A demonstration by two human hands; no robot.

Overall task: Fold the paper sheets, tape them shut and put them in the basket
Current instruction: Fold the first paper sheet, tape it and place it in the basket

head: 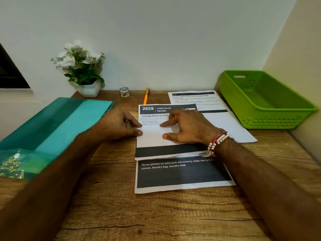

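A printed paper sheet [173,171] headed "2659 Living Room" lies in the middle of the wooden table, its near part folded over into a raised flap. My left hand [119,125] touches the sheet's left edge with thumb and fingertips. My right hand [187,126] presses on the sheet with index finger and thumb spread. A second printed sheet [224,119] lies flat behind and to the right, partly under the first. The green plastic basket [267,117] stands empty at the right by the wall. A small roll of tape [124,92] stands at the back.
An orange pen [145,96] lies beside the tape. A white pot of artificial flowers [83,70] stands at the back left. A teal folder [52,126] covers the table's left side. Walls close in behind and to the right.
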